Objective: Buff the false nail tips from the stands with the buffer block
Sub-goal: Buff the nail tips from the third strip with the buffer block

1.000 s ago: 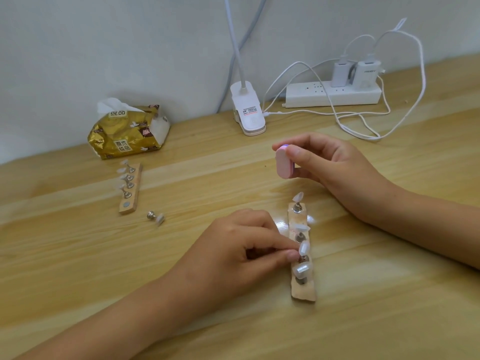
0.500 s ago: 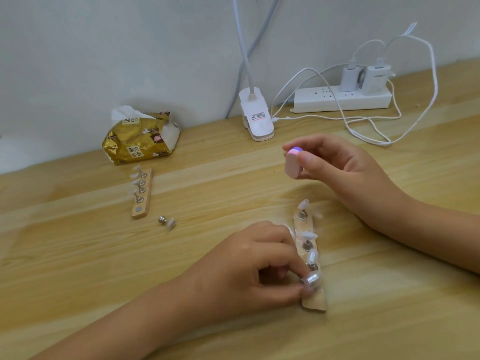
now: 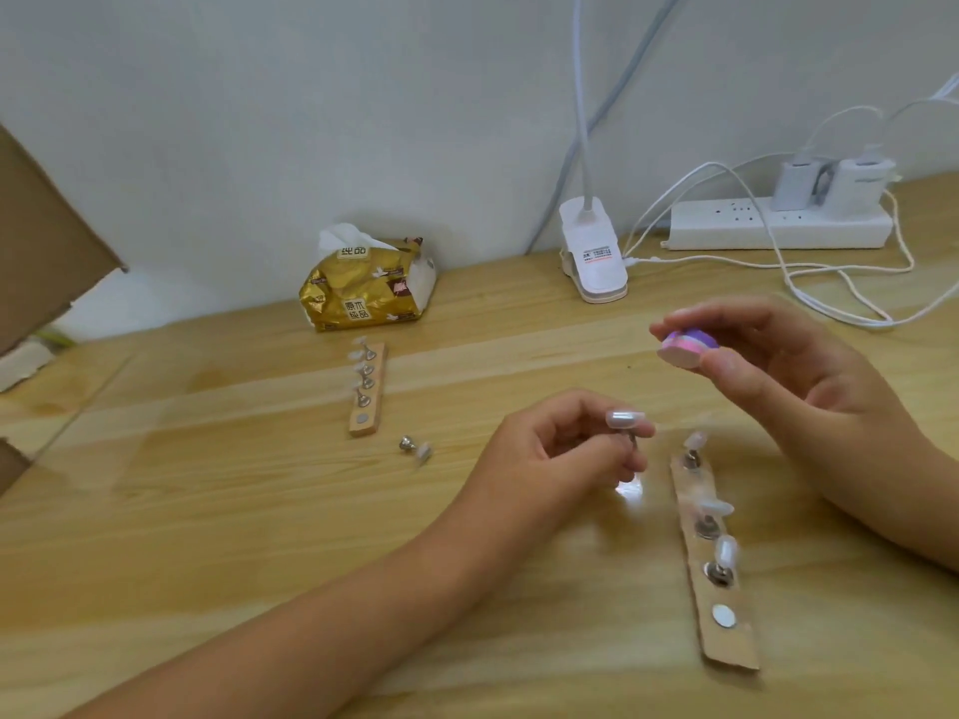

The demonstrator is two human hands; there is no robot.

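A cardboard flap (image 3: 46,241), far left of the tissue pack (image 3: 363,293), is cut off by the frame edge, so its full shape cannot be told. The gold pack stands on the desk (image 3: 207,511) against the wall, a white tissue poking out of its top.

Just in front of the pack lies the far stand (image 3: 374,407), a wooden strip with a row of nail tips too small to count surely. Just beyond its near end, to the right, a loose tip (image 3: 415,448) on its metal holder lies on its side.

Further right of the pack and nearer the camera, the left hand (image 3: 560,454) is curled, thumb and fingers pinching a holder stem that they mostly hide. The held tip (image 3: 625,419) on top of it faces up, raised off the desk. A blurred glint below this hand cannot be made out.

Right of the pack by the wall sits a white lamp clip (image 3: 594,256); its neck runs out of the top.

Right of the left hand lies the near stand (image 3: 726,640), blurred, with three tips and one bare magnet (image 3: 721,616) at its near end.

Above it the right hand (image 3: 809,386) pinches the pink and purple buffer (image 3: 685,347) between thumb and fingertips, just up and right of the held tip, not touching it. Its forearm is cut off at the right.

Farthest right of the pack, a power strip (image 3: 778,225) carries two chargers (image 3: 830,181), their cables leaving the frame.
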